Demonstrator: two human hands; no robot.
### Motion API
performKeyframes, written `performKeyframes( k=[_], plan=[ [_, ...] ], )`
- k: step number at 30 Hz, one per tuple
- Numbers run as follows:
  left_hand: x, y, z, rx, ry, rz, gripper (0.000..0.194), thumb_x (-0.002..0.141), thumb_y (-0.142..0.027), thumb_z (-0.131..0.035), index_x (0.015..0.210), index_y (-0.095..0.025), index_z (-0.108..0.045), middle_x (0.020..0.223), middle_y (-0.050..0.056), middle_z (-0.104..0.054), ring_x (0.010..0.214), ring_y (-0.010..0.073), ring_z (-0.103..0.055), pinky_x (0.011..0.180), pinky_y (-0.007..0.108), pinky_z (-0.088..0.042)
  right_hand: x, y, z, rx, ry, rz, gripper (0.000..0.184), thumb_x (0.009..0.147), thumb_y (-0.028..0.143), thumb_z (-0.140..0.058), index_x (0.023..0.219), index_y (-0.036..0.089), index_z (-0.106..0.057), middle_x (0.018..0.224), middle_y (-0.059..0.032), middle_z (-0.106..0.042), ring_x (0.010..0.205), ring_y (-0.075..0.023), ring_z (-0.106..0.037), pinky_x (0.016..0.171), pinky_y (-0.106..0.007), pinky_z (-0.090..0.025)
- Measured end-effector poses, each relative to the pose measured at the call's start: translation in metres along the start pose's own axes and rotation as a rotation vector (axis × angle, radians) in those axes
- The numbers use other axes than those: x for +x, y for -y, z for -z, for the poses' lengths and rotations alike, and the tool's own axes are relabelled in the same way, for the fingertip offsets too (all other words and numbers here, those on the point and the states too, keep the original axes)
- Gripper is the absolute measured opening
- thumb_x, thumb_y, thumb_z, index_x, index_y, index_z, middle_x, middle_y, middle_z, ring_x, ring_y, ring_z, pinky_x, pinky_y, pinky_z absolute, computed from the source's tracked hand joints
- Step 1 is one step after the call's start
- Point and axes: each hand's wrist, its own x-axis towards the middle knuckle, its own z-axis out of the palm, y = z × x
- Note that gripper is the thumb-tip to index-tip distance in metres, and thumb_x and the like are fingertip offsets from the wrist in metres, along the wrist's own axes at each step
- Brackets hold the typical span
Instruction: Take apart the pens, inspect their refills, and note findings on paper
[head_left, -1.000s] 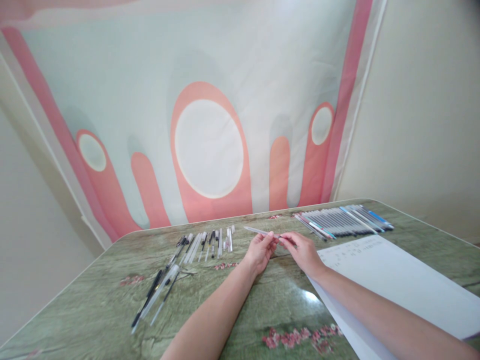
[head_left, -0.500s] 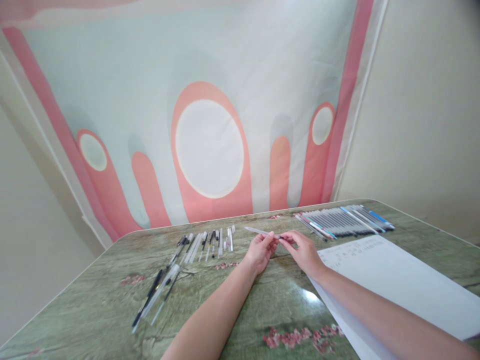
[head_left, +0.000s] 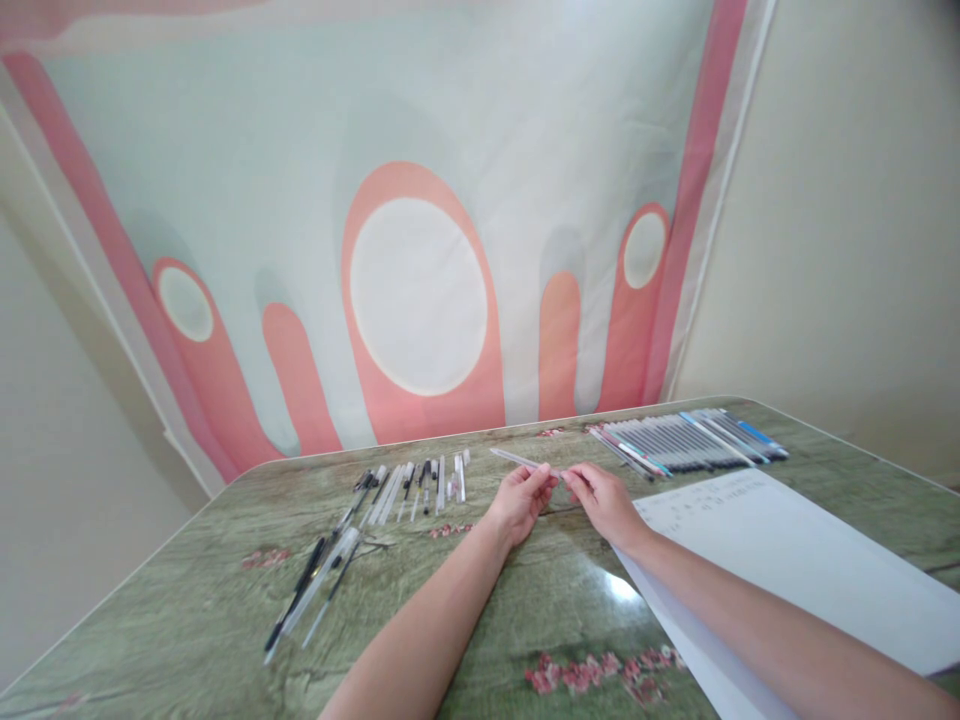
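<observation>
Over the middle of the table, my left hand is closed around a pale, clear pen barrel, whose far end sticks out to the upper left. My right hand pinches the near end of the same pen, its thumb and fingers covering that tip. Left of my hands lie pen parts: clear barrels, caps and dark pieces in a loose row. Closer to me on that side is a pile of barrels and refills. A neat row of pens lies beyond my right hand.
White paper with faint writing lies under my right forearm. The green wood-patterned table carries printed pink flowers and ends at a pale rim. Behind it hangs a pink and pale green backdrop.
My right fingers have shifted slightly over the pen's near end; the dark part visible there before is now covered. My left hand and the laid-out parts stay in place.
</observation>
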Motion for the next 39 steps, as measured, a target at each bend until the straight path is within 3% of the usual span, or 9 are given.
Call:
performKeyframes(
  k=[4,10,16,22,29,34,39],
  plan=[
    [-0.0010,0.0010,-0.0014,-0.001,-0.004,-0.007,0.017,0.066,-0.021,-0.067,0.074,-0.010,-0.057,0.069,0.004,-0.061,0.060,0.0060,-0.056,0.054,0.014,-0.044,0.0004,0.0000,-0.0006,0.033,0.052,-0.044,0.030,0.087,0.037,-0.034,0.073,0.019,-0.054,0.062,-0.0005,-0.056,0.054,-0.0130,-0.052,0.056,-0.025,-0.040],
    [-0.0009,-0.0010,-0.0006,0.000,0.004,-0.005,0.017,0.067,-0.023,-0.066,0.076,-0.011,-0.057,0.074,0.004,-0.062,0.063,0.0065,-0.057,0.056,0.015,-0.044,0.0001,0.0046,0.0015,0.002,0.074,0.021,0.026,0.085,0.038,-0.036,0.076,0.020,-0.053,0.064,-0.0012,-0.057,0.061,-0.0147,-0.053,0.060,-0.026,-0.040],
    [-0.0021,-0.0009,0.0012,0.017,0.071,0.019,0.016,0.070,-0.021,-0.064,0.080,-0.010,-0.059,0.073,0.005,-0.062,0.064,0.0070,-0.057,0.062,0.016,-0.045,-0.0021,-0.0029,-0.0025,0.098,0.161,-0.099,0.036,0.088,0.040,-0.027,0.069,0.020,-0.050,0.059,0.0001,-0.055,0.048,-0.0122,-0.052,0.051,-0.024,-0.040],
    [-0.0001,0.0009,0.0008,-0.037,0.028,0.003,0.013,0.071,-0.018,-0.062,0.080,-0.010,-0.058,0.075,0.006,-0.062,0.063,0.0065,-0.057,0.060,0.016,-0.045,-0.0014,0.0005,-0.0003,-0.013,0.067,-0.041,0.024,0.084,0.040,-0.036,0.081,0.020,-0.049,0.069,-0.0010,-0.057,0.061,-0.0147,-0.054,0.059,-0.026,-0.040],
    [-0.0024,-0.0019,0.0009,0.012,0.034,0.017,0.011,0.071,-0.015,-0.063,0.080,-0.009,-0.059,0.072,0.004,-0.062,0.063,0.0057,-0.057,0.061,0.014,-0.045,-0.0023,-0.0015,-0.0001,-0.102,0.106,-0.014,0.026,0.086,0.038,-0.030,0.077,0.021,-0.048,0.066,-0.0009,-0.055,0.062,-0.0152,-0.053,0.060,-0.026,-0.039],
    [-0.0039,0.0014,0.0019,0.021,0.073,-0.005,0.016,0.070,-0.016,-0.064,0.084,-0.009,-0.060,0.073,0.004,-0.062,0.064,0.0059,-0.057,0.064,0.015,-0.045,-0.0012,-0.0033,0.0007,-0.020,0.171,-0.094,0.033,0.088,0.038,-0.026,0.070,0.020,-0.048,0.058,0.0004,-0.055,0.056,-0.0141,-0.053,0.060,-0.026,-0.039],
    [-0.0038,0.0026,0.0011,-0.002,0.037,-0.015,0.015,0.070,-0.016,-0.063,0.083,-0.009,-0.059,0.074,0.005,-0.063,0.064,0.0063,-0.057,0.063,0.015,-0.045,-0.0005,-0.0032,0.0011,0.053,0.162,-0.101,0.031,0.086,0.040,-0.030,0.076,0.020,-0.051,0.064,-0.0006,-0.058,0.059,-0.0144,-0.054,0.058,-0.025,-0.040]
  ],
)
